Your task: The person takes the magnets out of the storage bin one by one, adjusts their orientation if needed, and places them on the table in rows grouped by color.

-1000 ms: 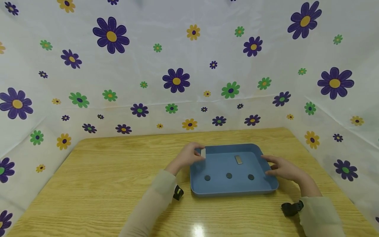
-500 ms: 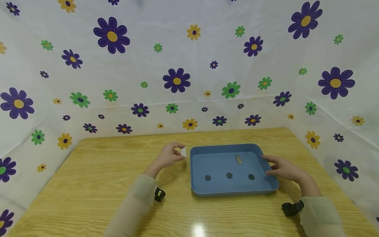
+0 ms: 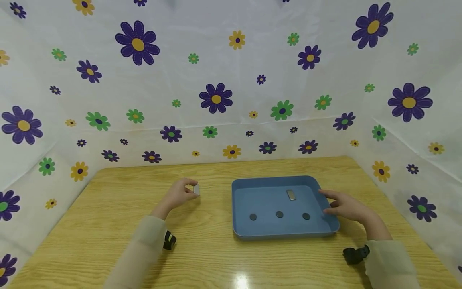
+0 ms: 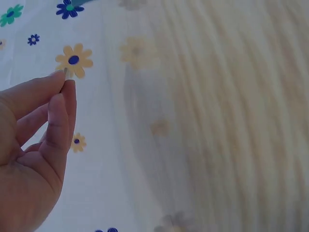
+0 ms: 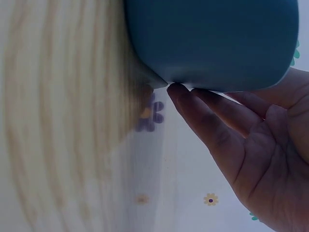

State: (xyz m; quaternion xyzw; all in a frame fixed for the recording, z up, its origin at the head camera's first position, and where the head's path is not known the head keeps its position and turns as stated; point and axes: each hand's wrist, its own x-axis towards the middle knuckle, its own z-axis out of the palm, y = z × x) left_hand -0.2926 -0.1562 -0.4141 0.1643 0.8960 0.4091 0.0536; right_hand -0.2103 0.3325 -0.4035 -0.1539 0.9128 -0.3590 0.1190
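Observation:
My left hand [image 3: 177, 194] is over the table, left of the blue tray [image 3: 285, 233], and pinches a thin, flat, silvery rectangular piece [image 3: 196, 190] between thumb and fingertips. In the left wrist view that piece [image 4: 65, 75] shows only its narrow edge between the fingertips. At the tray's right end, my right hand [image 3: 344, 204] grips the rim, with the thumb over the inside. The right wrist view has its fingertips [image 5: 179, 92] against the tray's outer wall [image 5: 212, 43]. Inside the tray lie a similar rectangular piece [image 3: 291, 195] and three dark round discs [image 3: 279, 214] in a row.
The tray rests on a wood-grain table [image 3: 119, 208]. A white flowered cloth [image 3: 231, 72] hangs behind the table and along both sides. Black wrist straps with cameras [image 3: 355, 255] sit at both sleeves.
My left hand has moved leftward from over the tray's left rim to above the bare table, carrying the silvery rectangular piece. The right hand and tray stay put.

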